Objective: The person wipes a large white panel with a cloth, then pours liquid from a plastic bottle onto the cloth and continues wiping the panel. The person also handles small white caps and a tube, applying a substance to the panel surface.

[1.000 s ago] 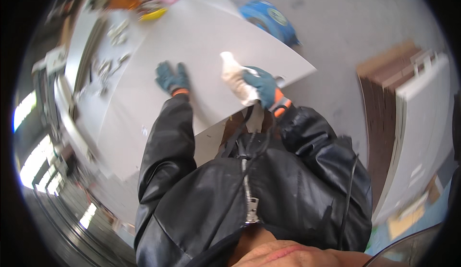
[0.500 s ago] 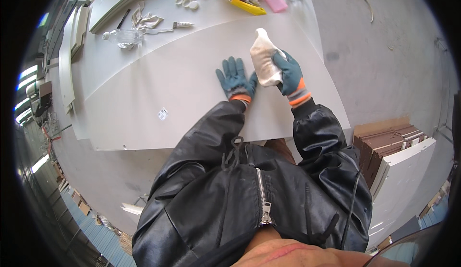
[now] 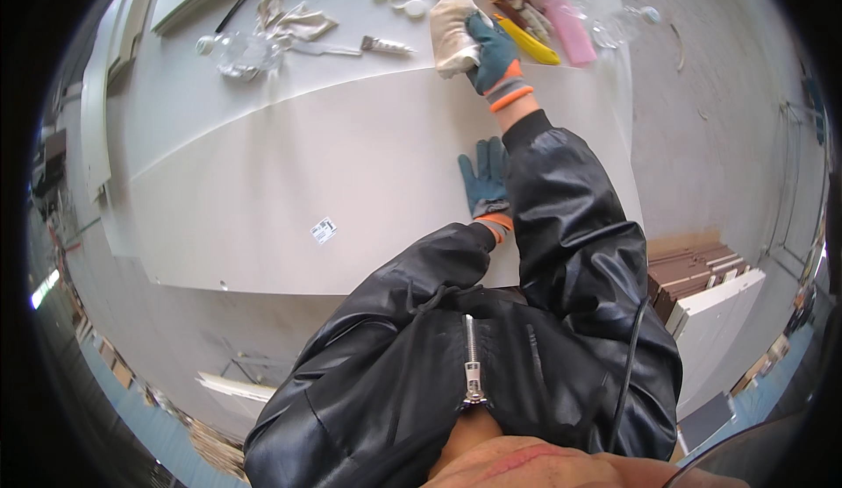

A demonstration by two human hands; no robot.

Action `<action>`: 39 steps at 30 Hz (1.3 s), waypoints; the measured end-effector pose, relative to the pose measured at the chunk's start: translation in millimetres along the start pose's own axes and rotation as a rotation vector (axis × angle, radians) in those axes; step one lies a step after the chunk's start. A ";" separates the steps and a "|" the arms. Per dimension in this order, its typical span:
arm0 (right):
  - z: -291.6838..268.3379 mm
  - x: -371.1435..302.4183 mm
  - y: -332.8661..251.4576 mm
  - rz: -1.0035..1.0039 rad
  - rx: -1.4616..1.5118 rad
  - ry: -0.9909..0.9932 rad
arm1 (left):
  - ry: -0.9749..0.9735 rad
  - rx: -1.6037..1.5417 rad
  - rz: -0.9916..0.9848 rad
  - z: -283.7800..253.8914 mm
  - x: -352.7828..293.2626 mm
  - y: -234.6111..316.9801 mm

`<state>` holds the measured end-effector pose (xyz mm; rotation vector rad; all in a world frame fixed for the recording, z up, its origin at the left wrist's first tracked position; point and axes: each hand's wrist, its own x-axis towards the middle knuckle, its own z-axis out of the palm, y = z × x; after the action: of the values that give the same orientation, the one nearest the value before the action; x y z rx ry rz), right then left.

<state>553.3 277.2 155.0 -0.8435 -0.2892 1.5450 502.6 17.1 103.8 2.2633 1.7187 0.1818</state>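
My right hand (image 3: pixel 495 54), in a teal glove with an orange cuff, grips a stained white cloth (image 3: pixel 453 32) near the far edge of a pale panel (image 3: pixel 289 163). My left hand (image 3: pixel 483 178), gloved alike, lies flat on the panel with its fingers spread, partly covered by the right sleeve. A small printed label (image 3: pixel 324 230) sticks to the panel's near left part. Right of the cloth, a yellow utility knife (image 3: pixel 528 41) lies beside a pink bottle-like piece (image 3: pixel 568 30).
Several white round caps (image 3: pixel 414 7) lie beyond the panel. To their left are a small tube (image 3: pixel 387 45), a crumpled rag (image 3: pixel 294 21), a clear plastic bottle (image 3: pixel 244 54) and a black pen (image 3: pixel 234 10). Stacked brown and white boards (image 3: pixel 702 286) stand at right.
My right hand has carried the cloth away from me, toward the caps at the panel's far edge. My left hand now rests nearer my body and farther right. The view has shifted.
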 end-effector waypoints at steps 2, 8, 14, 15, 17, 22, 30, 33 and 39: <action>15.2 -7.7 14.0 0.088 -0.036 -0.001 | -0.023 -0.033 0.005 -4.2 -2.9 1.0; 55.8 -16.2 72.0 0.294 -0.081 -0.028 | -0.051 -0.123 0.020 -13.8 -8.6 4.8; 115.8 12.5 116.7 0.326 0.071 -0.126 | -0.068 -0.157 0.035 -19.3 -6.2 2.4; 125.7 20.3 122.2 0.335 0.092 -0.162 | -0.067 -0.158 0.040 -20.3 -5.7 2.7; 141.6 39.3 141.1 0.306 0.156 -0.187 | -0.071 -0.166 0.066 -21.5 -7.0 2.9; 139.2 37.3 126.7 0.065 -1.166 -0.062 | -0.074 -0.139 0.076 -18.7 -1.5 -0.2; 8.9 10.2 37.2 -0.452 -1.250 0.029 | -0.092 -0.089 0.091 -11.9 10.0 -2.9; -42.2 6.1 -6.8 -0.572 -1.430 0.182 | -0.094 -0.062 0.090 -14.9 18.7 -8.1; -80.6 -1.3 -62.9 -0.646 -1.652 0.540 | -0.037 -0.134 0.052 -12.4 19.2 -7.5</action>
<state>653.3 263.8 139.0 -2.0650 -1.3384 0.1412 497.7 39.2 111.8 2.2011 1.5812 0.2563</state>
